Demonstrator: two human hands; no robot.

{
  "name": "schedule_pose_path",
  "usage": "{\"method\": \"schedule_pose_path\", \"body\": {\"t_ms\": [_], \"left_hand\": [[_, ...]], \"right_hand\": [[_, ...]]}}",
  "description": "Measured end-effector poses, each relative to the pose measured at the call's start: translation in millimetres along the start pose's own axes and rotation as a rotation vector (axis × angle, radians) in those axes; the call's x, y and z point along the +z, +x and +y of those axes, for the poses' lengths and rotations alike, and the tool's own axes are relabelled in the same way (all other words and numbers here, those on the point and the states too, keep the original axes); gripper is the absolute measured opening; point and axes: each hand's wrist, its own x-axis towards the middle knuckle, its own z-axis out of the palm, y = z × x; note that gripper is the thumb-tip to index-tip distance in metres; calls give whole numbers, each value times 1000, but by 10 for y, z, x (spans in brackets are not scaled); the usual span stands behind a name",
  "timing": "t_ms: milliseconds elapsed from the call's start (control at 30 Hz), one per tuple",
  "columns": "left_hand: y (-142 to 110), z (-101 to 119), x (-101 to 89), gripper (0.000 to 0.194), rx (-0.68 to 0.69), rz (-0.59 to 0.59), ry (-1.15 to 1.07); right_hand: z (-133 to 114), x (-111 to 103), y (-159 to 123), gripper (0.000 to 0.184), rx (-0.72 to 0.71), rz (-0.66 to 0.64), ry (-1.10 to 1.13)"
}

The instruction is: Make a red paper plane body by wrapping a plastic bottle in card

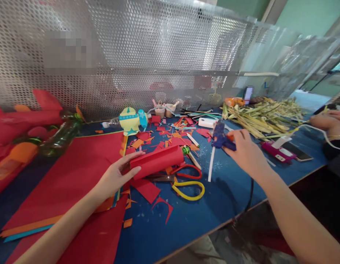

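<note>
My left hand grips one end of a bottle wrapped in red paper; its green neck points right. In my right hand is a blue hot glue gun, with a white glue stick jutting from it towards me. The glue gun is apart from the bottle. Beneath and just right of the bottle lie scissors with one red and one yellow handle loop, their blades partly hidden. Red and orange paper scraps are strewn around them.
Stacked coloured paper sheets cover the table's left side, beside green and paper-wrapped bottles. A perforated metal screen stands behind. Dry plant strips, a purple power strip and another person's hands are at right. A black cord hangs over the front edge.
</note>
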Motion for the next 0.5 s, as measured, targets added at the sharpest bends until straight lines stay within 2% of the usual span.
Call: {"method": "schedule_pose_path", "body": {"t_ms": [67,133,233,400,500], "left_hand": [[-2,2,2,53,-11,-2,3],[-4,10,5,53,-13,-11,5],[-6,24,13,55,-6,-22,6],[-25,40,26,54,-15,-41,19],[-43,52,26,52,-8,-57,29]], "right_hand": [[-3,-32,-6,27,-59,80,178],[-87,-32,-68,28,-163,56,369],[-381,-13,-273,22,-255,-61,595],[-1009,-20,-659,16,-206,-378,933],[-1278,-25,-761,22,-142,-459,988]]}}
